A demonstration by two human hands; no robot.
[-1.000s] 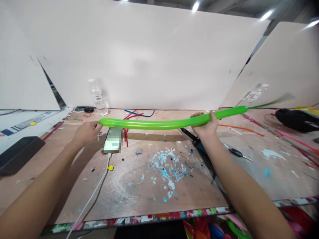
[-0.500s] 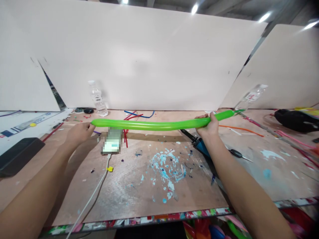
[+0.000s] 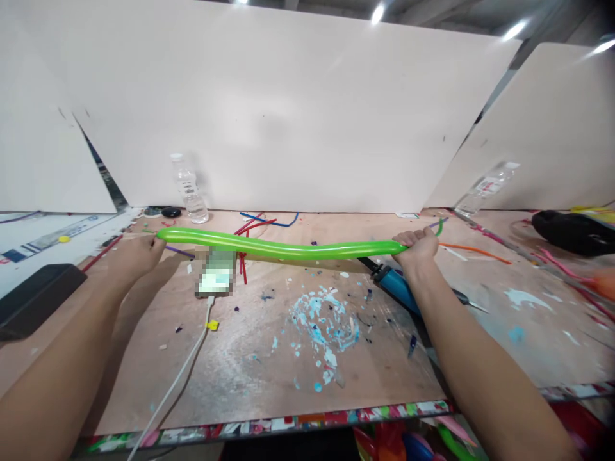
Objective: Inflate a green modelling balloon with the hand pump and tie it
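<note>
A long inflated green balloon (image 3: 288, 248) stretches level above the table, bending slightly down in its middle. My left hand (image 3: 144, 251) pinches its left end. Around the right end is my right hand (image 3: 417, 246), its fingers wrapped closed; a thin green tip curls up past that hand. Beneath the balloon lie a phone (image 3: 215, 282) on a white cable and several thin red balloons (image 3: 243, 266). A blue hand pump (image 3: 396, 287) with a black nozzle rests just below my right hand, partly covered by my forearm.
Clear bottles stand at the back left (image 3: 189, 192) and lean at the back right (image 3: 487, 189) by a white partition (image 3: 298, 115). A black box (image 3: 41, 299) sits at the left. Orange balloon (image 3: 475, 252), black pouch (image 3: 567, 234) and pointed tool lie right. Blue and white scraps dot the table (image 3: 250, 390).
My right hand has moved right and slightly down to the balloon's end, closing round it. My left hand has shifted slightly left. The green tip now curls up rather than pointing right.
</note>
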